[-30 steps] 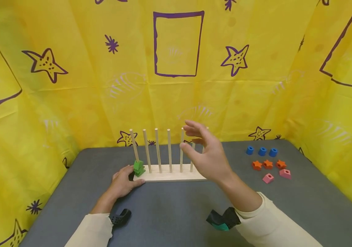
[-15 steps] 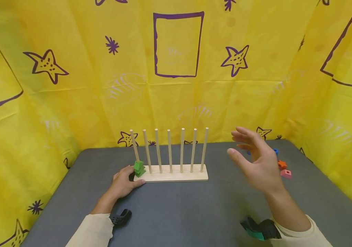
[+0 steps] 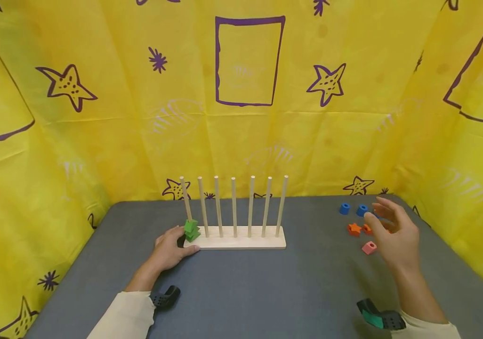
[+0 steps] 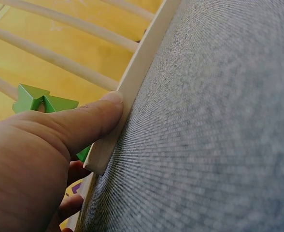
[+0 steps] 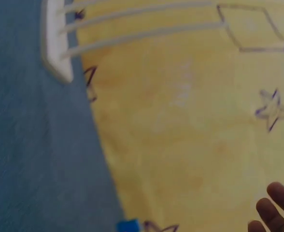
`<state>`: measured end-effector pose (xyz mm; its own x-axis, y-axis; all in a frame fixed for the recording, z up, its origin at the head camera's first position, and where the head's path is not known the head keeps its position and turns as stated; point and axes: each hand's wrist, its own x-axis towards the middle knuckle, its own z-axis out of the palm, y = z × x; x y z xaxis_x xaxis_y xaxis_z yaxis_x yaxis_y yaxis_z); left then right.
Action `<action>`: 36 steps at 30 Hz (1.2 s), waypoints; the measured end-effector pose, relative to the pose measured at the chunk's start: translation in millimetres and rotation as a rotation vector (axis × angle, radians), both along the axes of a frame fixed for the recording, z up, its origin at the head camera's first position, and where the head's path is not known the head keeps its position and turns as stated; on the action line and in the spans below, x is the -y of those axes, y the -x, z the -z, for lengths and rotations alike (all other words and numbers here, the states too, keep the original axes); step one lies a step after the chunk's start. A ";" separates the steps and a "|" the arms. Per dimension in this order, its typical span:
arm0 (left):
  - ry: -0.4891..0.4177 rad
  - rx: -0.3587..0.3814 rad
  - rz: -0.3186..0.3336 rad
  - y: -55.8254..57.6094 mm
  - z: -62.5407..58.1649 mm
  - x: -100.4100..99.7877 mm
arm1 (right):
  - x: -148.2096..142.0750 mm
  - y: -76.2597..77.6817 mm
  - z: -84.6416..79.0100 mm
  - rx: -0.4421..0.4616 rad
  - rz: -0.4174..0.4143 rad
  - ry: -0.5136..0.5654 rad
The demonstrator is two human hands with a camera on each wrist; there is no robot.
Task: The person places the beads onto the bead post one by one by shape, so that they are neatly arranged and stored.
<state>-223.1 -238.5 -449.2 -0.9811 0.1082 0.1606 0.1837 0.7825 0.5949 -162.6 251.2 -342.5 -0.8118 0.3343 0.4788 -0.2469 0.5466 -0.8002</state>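
A pale wooden peg board with a row of several upright pegs stands on the table. Green tree-shaped pieces are stacked low on its leftmost peg. My left hand grips the board's left end, thumb along the front edge and fingers round behind; the left wrist view shows the thumb pressed to the wood. Over at the right, my right hand hovers with fingers apart, holding nothing. Beside it lie blue cylinders, orange stars and a pink block; the hand hides some pieces.
A grey cloth-covered table spreads beneath everything. Yellow fabric with purple drawings hangs behind and at both sides. Black bands are worn at both wrists. In the right wrist view one blue piece shows at the bottom edge.
My right hand has swung from above the board's right pegs across to the loose pieces on the right, and lowered. The left hand and the board have stayed put.
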 end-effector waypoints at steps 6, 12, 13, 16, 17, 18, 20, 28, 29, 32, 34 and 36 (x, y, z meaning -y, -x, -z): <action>0.010 0.020 -0.008 -0.3 -1.0 -1.7 | -24.5 13.5 31.2 0.198 0.097 0.038; 0.013 0.015 -0.002 0.9 -0.1 -3.5 | -44.1 20.3 60.3 0.328 0.093 0.028; 0.010 0.014 -0.001 1.2 0.0 -3.9 | -47.4 20.9 64.7 0.356 0.083 0.006; 0.008 0.011 0.003 1.6 0.1 -4.7 | -54.9 22.3 74.5 0.440 0.033 -0.047; 0.008 0.009 0.005 1.7 0.1 -4.8 | -56.8 23.2 77.2 0.467 0.020 -0.063; 0.008 0.007 0.007 1.7 0.2 -4.6 | -58.7 24.1 79.4 0.490 0.009 -0.092; 0.008 0.001 0.010 1.7 -0.2 -4.2 | -61.1 25.6 83.4 0.515 -0.013 -0.133; 0.007 -0.011 0.014 2.0 -1.3 -1.2 | -64.3 29.1 98.6 0.479 0.004 -0.318; 0.009 -0.008 0.014 1.9 -1.0 -1.2 | -64.1 29.0 99.9 0.474 0.013 -0.328; 0.013 -0.003 0.014 1.5 -0.2 -1.3 | -62.6 28.6 102.5 0.451 0.050 -0.327; 0.010 -0.001 0.011 1.1 -0.5 -1.4 | -60.9 28.5 102.1 0.423 0.079 -0.294; 0.010 -0.003 0.009 1.0 -1.3 -1.6 | -58.4 28.3 98.8 0.399 0.105 -0.249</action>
